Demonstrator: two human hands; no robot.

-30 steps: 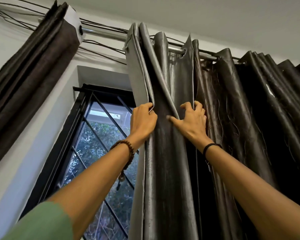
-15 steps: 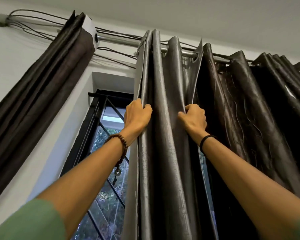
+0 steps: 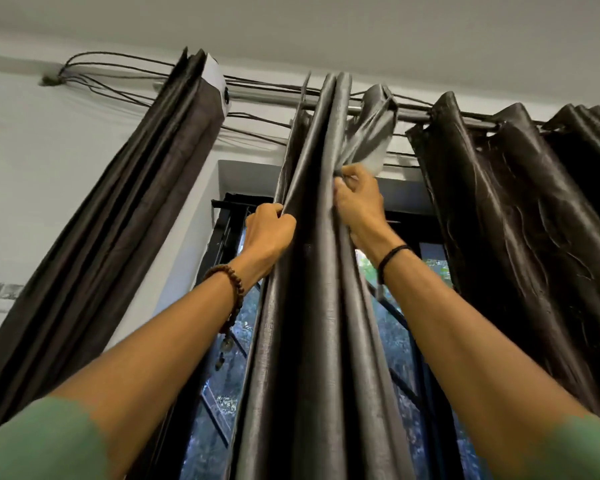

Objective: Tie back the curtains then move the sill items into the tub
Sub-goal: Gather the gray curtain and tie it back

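Note:
A shiny grey curtain (image 3: pixel 323 306) hangs from the metal rod (image 3: pixel 409 116) in gathered folds in front of the window. My left hand (image 3: pixel 269 233) grips the curtain's left edge, fingers wrapped around the fabric. High on the right side, my right hand (image 3: pixel 359 202) pinches folds just below the rod. Both arms reach up. More dark curtain (image 3: pixel 520 244) hangs farther right on the same rod. The sill, its items and the tub are out of view.
Another dark curtain (image 3: pixel 118 237) hangs bunched at the left, with a white tag at its top. Loose cables (image 3: pixel 118 84) run along the wall above the rod. The black window frame (image 3: pixel 227 233) with a diagonal grille shows between the curtains.
I have gathered the grey curtain's folds tighter toward the left. A gap has opened between this bunch and the right curtain, showing window there. My right hand has risen and my view has tilted up.

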